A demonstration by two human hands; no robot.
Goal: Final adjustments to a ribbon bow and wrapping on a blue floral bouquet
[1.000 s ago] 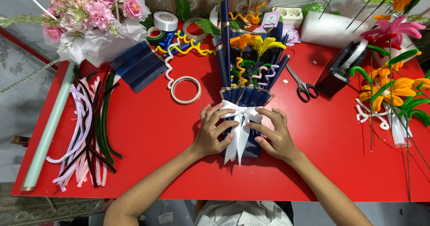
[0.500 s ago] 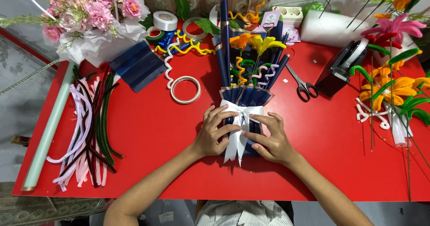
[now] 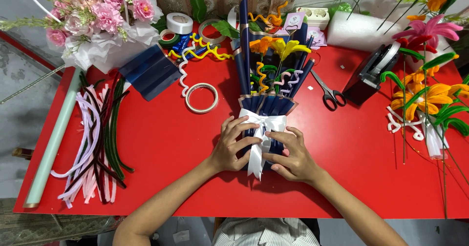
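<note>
Below the white ribbon bow (image 3: 262, 124), both hands stay put: left hand (image 3: 233, 146) and right hand (image 3: 289, 154) keep half-curled fingers pressing the navy bouquet wrap (image 3: 266, 104).

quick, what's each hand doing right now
Left hand: closed on the handle of the navy bouquet, fingers at the white ribbon bow.
Right hand: gripping the same handle from the other side, fingers on the ribbon.

Small pale lilac card tag with a dark emblem (image 3: 293, 19): far table edge, upright behind the bouquet tips. White boxy package with round openings (image 3: 316, 15): just right of it, possibly a socket strip; view poor.
</note>
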